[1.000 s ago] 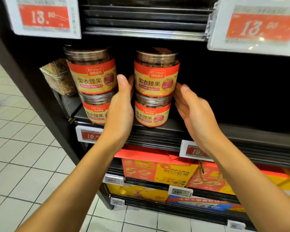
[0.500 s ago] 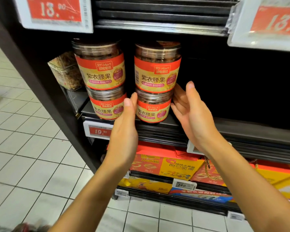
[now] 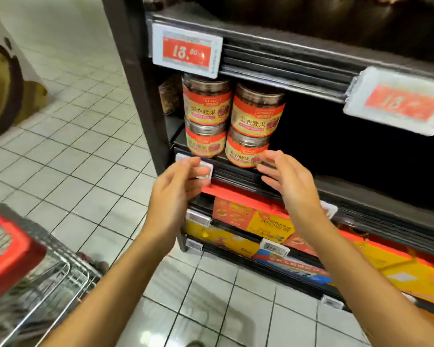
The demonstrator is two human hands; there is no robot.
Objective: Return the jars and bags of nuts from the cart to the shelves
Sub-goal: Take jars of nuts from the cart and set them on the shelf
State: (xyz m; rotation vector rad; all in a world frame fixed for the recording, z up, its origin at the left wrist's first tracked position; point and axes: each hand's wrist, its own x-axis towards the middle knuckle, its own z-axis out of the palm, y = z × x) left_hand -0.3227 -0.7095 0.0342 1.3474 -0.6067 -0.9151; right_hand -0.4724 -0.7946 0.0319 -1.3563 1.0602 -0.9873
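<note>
Several clear nut jars with orange and cream labels stand in two stacks of two on the dark shelf point(image 3: 361, 186). The left stack has a top jar point(image 3: 206, 101) and a bottom jar point(image 3: 204, 141). The right stack has a top jar point(image 3: 257, 112) and a bottom jar point(image 3: 244, 151). My left hand point(image 3: 173, 191) hovers below and in front of the left stack, fingers relaxed, holding nothing. My right hand point(image 3: 290, 181) is spread just right of the lower right jar, apart from it. The wire cart point(image 3: 35, 279) with red trim is at the lower left.
A clear bag or box of nuts point(image 3: 169, 96) sits behind the left stack. Price tags point(image 3: 187, 52) hang on the shelf edges. Orange and yellow gift boxes point(image 3: 261, 221) fill the lower shelves. To the right of the jars the shelf is dark. White tiled floor lies to the left.
Both hands have drawn back and down from the right stack of jars, letting it go. The view has swung left, bringing the cart into sight.
</note>
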